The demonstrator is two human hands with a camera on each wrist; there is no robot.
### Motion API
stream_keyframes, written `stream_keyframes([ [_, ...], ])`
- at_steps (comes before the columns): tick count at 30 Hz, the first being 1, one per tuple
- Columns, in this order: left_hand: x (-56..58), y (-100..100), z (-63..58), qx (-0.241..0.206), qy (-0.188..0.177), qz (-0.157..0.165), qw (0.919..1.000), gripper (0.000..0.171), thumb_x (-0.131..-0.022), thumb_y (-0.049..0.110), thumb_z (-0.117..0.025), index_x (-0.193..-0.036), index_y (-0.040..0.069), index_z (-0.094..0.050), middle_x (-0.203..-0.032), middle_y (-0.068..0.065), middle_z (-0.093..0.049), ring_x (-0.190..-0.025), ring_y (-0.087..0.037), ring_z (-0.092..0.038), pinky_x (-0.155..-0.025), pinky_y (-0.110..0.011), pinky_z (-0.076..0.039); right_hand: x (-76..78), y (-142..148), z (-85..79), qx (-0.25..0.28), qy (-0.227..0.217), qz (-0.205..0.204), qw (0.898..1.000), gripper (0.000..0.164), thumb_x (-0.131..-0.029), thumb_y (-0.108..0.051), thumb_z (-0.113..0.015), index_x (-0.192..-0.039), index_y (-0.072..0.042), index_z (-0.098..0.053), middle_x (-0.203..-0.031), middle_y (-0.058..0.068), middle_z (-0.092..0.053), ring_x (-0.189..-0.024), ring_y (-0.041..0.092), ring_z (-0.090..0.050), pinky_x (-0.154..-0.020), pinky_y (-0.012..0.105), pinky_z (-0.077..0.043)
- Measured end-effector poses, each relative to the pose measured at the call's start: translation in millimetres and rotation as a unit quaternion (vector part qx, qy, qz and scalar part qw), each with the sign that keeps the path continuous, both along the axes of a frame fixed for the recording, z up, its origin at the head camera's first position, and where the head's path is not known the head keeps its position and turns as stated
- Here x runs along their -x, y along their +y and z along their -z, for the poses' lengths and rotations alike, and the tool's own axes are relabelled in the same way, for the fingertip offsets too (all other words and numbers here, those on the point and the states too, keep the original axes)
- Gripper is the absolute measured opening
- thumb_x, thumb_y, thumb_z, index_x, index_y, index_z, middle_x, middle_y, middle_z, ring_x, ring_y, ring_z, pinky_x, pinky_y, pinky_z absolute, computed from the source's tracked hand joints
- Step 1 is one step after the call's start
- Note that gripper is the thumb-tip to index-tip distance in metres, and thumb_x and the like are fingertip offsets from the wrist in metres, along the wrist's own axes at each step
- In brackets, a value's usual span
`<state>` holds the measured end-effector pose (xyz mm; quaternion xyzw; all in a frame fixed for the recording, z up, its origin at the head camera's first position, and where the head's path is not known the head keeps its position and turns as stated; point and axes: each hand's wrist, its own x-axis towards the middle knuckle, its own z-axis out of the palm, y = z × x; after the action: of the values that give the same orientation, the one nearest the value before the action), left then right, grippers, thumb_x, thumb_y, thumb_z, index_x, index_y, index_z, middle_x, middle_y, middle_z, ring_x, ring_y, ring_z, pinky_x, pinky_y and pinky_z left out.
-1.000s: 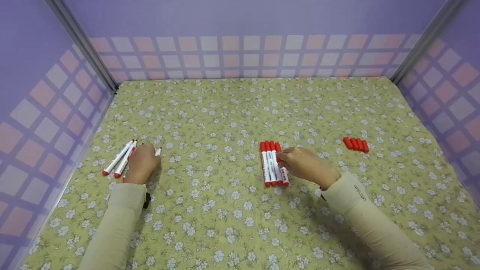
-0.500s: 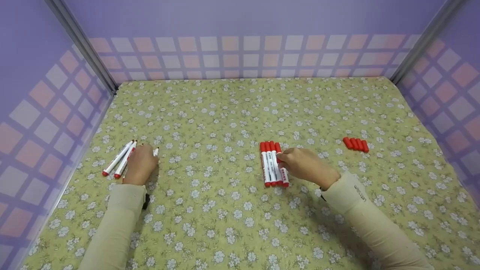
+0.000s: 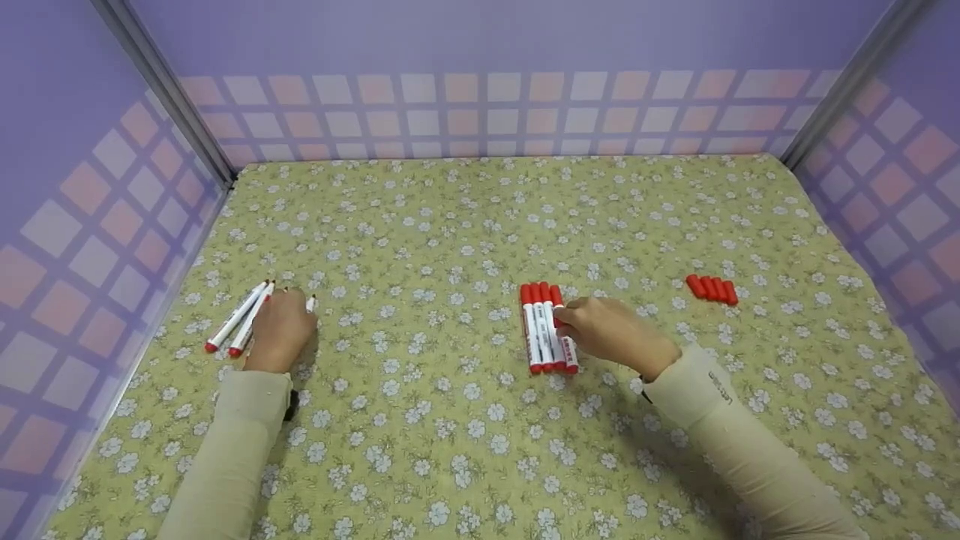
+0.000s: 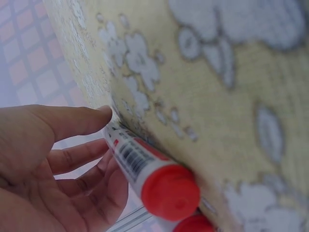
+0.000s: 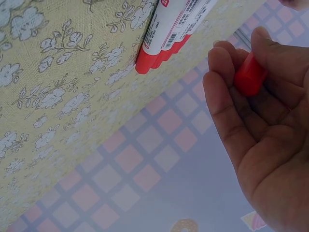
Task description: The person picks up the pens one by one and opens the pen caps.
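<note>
In the head view, the left hand hides most of one white marker. The right hand pinches a red cap – its one end is lost behind the thumb. The printing on the capped markers is too small for reading there; both sleeves are cut by the bottom edge – the left wrist view shows the near tablecloth blurred.

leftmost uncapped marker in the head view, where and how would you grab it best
By its white barrel, nearer the red end, pinched across from above, I'd say. The leftmost marker lies flat, and the neighbouring marker slants in close at the nib, while the two spread apart toward their red ends, leaving more finger room there.
</note>
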<state>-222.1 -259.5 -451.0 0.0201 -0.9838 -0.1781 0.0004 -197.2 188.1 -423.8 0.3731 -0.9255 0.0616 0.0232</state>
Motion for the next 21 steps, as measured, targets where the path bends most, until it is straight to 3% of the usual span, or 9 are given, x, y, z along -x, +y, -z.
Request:
stream_keyframes([
  [5,1.2,1.8,-0.1,0.009,0.014,0.0,0.9999,0.019,-0.086,0.003,-0.05,-0.068,-0.002,-0.054,-0.076,-0.025,-0.055,-0.058,-0.027,-0.043,-0.049,-0.039,-0.034,0.4,0.7,0.4,0.005,-0.002,-0.002,1.0,0.012,-0.088,-0.008,-0.069,-0.098,-0.004,-0.072,-0.085,0.01,-0.072,-0.06,0.011,-0.061,-0.059,0.026,-0.054],
  [12,-0.2,9.8,-0.1,0.028,0.055,0.016,0.998,0.023,-0.092,0.01,-0.052,-0.091,-0.01,-0.063,-0.092,-0.031,-0.058,-0.077,-0.045,-0.056,-0.06,-0.053,-0.044,1.6,3.8,3.7,0.033,0.005,-0.011,0.999,0.013,-0.089,-0.007,-0.067,-0.1,-0.001,-0.072,-0.081,0.01,-0.07,-0.057,0.01,-0.056,-0.053,0.024,-0.047],
  [21,1.4,32.5,-1.1,0.0,0.056,0.05,0.9972,0.028,-0.095,0.011,-0.051,-0.106,-0.009,-0.066,-0.101,-0.03,-0.063,-0.074,-0.039,-0.061,-0.056,-0.045,-0.047,6.2,11.8,7.5,0.062,0.039,-0.009,0.997,0.008,-0.088,-0.005,-0.068,-0.093,-0.002,-0.072,-0.081,0.01,-0.068,-0.068,0.018,-0.062,-0.059,0.029,-0.052],
])
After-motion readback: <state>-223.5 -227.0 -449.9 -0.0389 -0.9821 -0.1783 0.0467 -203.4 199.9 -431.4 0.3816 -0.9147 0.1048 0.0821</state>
